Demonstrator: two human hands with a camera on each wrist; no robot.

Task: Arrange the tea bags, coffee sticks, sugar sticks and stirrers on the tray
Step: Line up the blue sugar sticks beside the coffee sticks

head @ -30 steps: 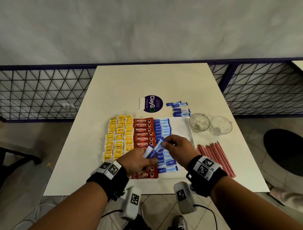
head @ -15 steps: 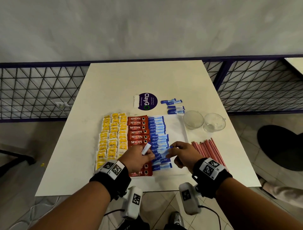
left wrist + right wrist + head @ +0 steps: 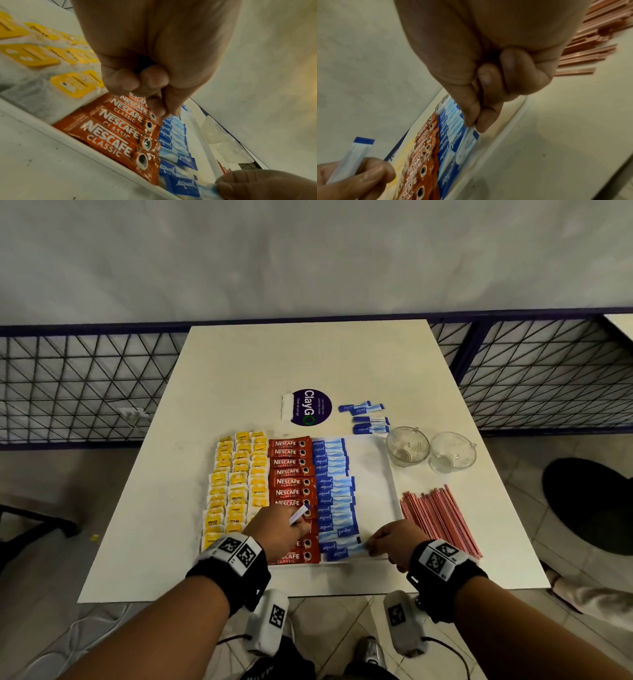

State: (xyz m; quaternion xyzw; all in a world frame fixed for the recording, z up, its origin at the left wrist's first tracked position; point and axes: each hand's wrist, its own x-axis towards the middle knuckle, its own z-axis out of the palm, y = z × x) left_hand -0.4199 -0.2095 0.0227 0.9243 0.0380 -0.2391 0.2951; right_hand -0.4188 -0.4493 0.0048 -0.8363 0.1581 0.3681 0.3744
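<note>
The right hand [image 3: 390,546] pinches a blue-and-white paper sugar stick [image 3: 346,553] at the white tray's [image 3: 373,474] near end; the left hand [image 3: 279,530] grips another [image 3: 298,514]. Tea bags, coffee sticks sit arranged; red stirrers [image 3: 440,518] and some loose sugar sticks [image 3: 364,417] remain on the table.

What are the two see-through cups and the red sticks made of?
The cups look like clear glass, maybe clear plastic: you can see the table through them and they shine. The stirrers look like thin glossy plastic, red with pale stripes.
</note>
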